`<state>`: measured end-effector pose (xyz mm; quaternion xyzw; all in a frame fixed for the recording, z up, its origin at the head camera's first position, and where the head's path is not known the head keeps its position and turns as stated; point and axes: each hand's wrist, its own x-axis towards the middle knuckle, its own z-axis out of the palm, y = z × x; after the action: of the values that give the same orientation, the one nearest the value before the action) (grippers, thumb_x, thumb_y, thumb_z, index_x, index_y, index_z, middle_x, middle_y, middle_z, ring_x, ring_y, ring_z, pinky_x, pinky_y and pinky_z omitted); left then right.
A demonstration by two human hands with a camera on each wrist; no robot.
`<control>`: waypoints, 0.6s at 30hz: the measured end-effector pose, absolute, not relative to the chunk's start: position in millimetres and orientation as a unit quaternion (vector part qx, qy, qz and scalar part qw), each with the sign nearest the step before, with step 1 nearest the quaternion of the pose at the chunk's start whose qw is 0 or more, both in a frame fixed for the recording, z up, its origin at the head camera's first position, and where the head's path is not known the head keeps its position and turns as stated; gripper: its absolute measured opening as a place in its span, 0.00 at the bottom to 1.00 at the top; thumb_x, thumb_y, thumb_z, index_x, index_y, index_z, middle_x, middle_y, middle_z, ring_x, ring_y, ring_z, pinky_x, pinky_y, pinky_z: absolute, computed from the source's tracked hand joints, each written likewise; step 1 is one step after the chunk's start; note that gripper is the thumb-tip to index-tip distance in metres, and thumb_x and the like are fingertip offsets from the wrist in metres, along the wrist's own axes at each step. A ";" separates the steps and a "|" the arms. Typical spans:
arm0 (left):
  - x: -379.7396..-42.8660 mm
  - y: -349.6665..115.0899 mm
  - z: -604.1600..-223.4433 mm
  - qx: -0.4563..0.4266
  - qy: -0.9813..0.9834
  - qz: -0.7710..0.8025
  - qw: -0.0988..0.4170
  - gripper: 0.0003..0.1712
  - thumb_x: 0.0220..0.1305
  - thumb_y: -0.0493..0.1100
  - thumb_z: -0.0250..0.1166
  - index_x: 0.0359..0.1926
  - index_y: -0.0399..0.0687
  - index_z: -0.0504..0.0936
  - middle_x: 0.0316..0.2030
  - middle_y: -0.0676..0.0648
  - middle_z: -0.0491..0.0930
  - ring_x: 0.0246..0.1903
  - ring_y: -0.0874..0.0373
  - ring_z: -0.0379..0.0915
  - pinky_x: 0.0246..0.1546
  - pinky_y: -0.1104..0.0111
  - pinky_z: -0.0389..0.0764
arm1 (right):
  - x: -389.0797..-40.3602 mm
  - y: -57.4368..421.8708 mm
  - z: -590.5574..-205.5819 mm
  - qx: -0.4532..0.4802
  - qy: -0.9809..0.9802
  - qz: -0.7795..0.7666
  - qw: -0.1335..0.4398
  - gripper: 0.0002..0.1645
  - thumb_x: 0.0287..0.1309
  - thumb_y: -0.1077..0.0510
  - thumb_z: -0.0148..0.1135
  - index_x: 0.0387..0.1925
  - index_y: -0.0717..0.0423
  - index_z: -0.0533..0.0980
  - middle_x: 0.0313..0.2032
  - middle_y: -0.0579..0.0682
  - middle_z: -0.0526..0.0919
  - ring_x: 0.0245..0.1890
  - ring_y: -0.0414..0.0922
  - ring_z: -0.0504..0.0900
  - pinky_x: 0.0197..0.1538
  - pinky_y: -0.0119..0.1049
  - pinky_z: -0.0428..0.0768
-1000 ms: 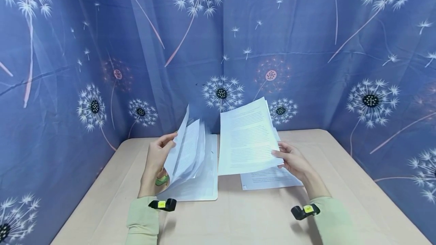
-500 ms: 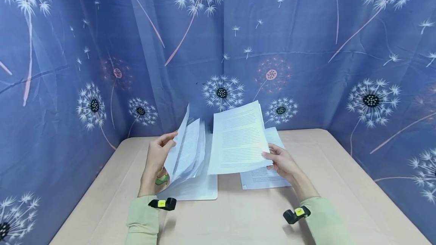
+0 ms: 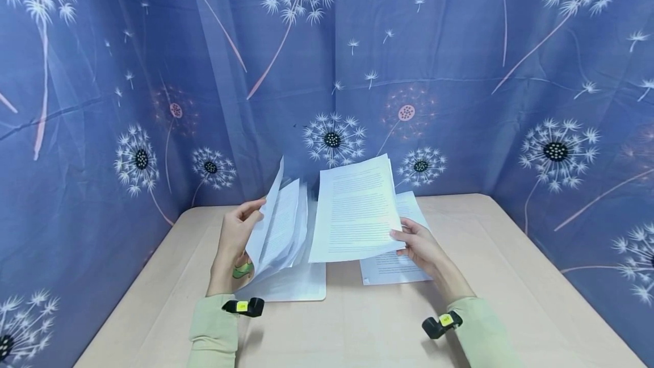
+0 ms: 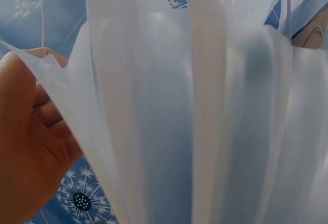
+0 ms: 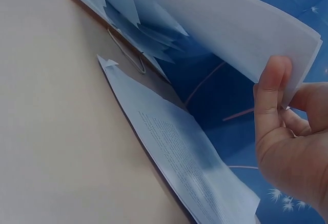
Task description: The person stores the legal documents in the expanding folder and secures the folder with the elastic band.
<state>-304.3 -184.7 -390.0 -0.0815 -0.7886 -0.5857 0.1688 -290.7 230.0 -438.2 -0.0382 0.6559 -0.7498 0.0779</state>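
Observation:
My left hand (image 3: 236, 231) pinches the raised leaves of a folder with clear plastic sleeves (image 4: 164, 106), some with printed pages inside. The folder (image 3: 301, 285) lies spread on the table, its sleeves fanned upward. Between thumb and fingers, my right hand (image 3: 421, 247) grips a few printed sheets (image 3: 357, 209) by their lower right edge. Those sheets are tilted up and overlap the folder's right side in the head view. Behind and below them, more printed paper (image 3: 388, 270) lies on the table, partly covered. In the right wrist view the held sheets (image 5: 241, 24) bend above the folder.
A pale table (image 3: 347, 328) stretches beneath both arms. Blue curtains with dandelion prints (image 3: 332, 90) stand behind and along the sides. A small green shape (image 3: 243, 269) shows beside the left wrist. In the right wrist view, a thin cord loop (image 5: 128, 52) hangs by the folder edge.
My right hand has moved left and slightly down with the sheets, bringing them over the folder's right part. Most of that shift came in the first half second. The left hand stays put.

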 end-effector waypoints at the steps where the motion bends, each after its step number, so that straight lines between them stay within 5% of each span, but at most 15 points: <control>1: -304.4 -185.0 -390.3 -0.082 -0.789 -0.585 0.169 0.19 0.67 0.39 0.58 0.57 0.46 0.84 0.56 0.42 0.82 0.42 0.71 0.78 0.41 0.79 0.75 | -290.6 230.2 -438.5 -0.041 0.656 -0.749 0.079 0.37 0.67 0.63 0.58 0.73 0.65 0.55 0.46 0.47 0.85 0.35 0.38 0.87 0.27 0.26 0.81; 18: -305.9 -186.5 -392.1 -0.098 -0.784 -0.588 0.174 0.20 0.66 0.37 0.58 0.57 0.41 0.83 0.55 0.41 0.83 0.43 0.72 0.79 0.43 0.79 0.78 | -290.3 221.4 -441.1 -0.053 0.662 -0.742 0.088 0.36 0.67 0.64 0.58 0.71 0.67 0.57 0.46 0.47 0.84 0.35 0.38 0.86 0.28 0.26 0.81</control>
<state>-305.9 -186.5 -392.1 -0.0984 -0.7840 -0.5877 0.1741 -290.3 221.4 -441.1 -0.0528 0.6619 -0.7425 0.0884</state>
